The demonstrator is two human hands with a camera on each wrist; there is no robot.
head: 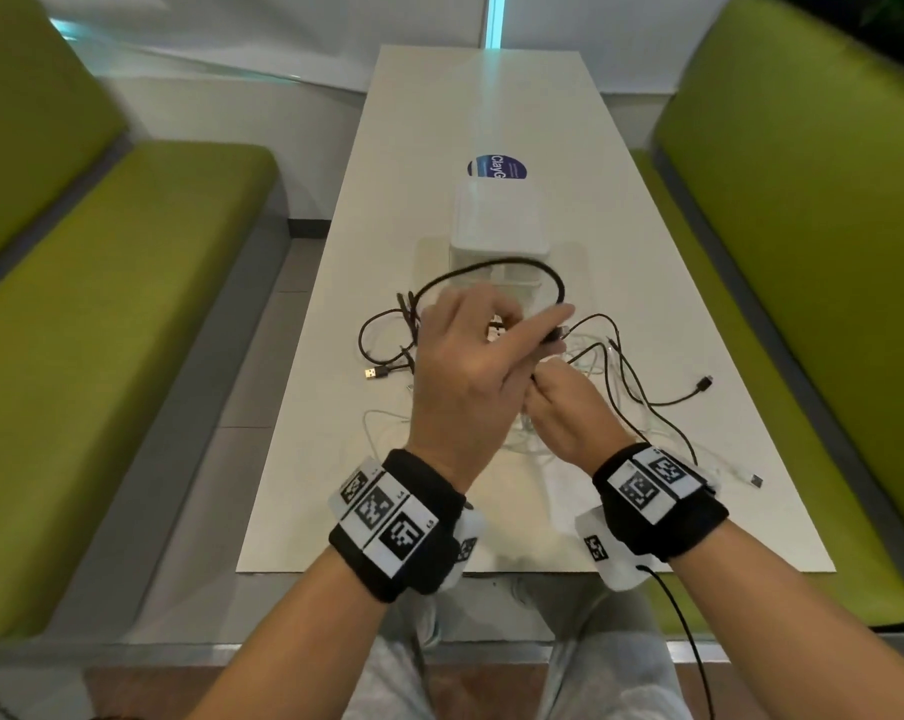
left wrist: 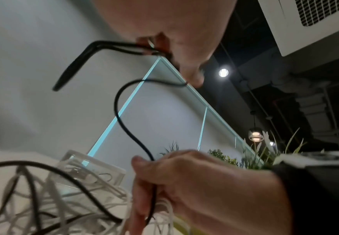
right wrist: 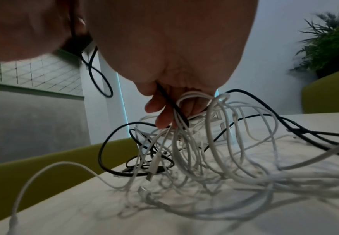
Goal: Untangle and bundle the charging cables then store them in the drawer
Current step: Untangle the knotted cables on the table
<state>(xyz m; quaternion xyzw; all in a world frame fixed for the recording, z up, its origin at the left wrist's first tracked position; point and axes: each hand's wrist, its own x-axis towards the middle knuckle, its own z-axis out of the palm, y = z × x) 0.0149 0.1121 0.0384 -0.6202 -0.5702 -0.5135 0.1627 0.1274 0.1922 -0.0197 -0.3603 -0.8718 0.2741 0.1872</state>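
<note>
A tangle of black and white charging cables lies on the white table (head: 330, 491), in front of a small white drawer unit (head: 496, 226). My left hand (head: 491, 350) is raised over the tangle and pinches a black cable (head: 491, 262), which arcs in a loop above the drawer unit. In the left wrist view the fingers (left wrist: 164, 41) pinch the black cable (left wrist: 122, 114) near a folded end. Just below, my right hand (head: 564, 402) grips the same black cable together with a bunch of white cables (right wrist: 204, 151). The right hand (right wrist: 174, 76) lifts them off the table.
A black USB plug (head: 377, 374) lies left of the hands, a black connector (head: 704, 383) to the right, and a white connector (head: 754, 479) near the right table edge. Green benches (head: 102, 304) (head: 803, 252) flank the table. A round sticker (head: 496, 167) lies behind the drawer unit.
</note>
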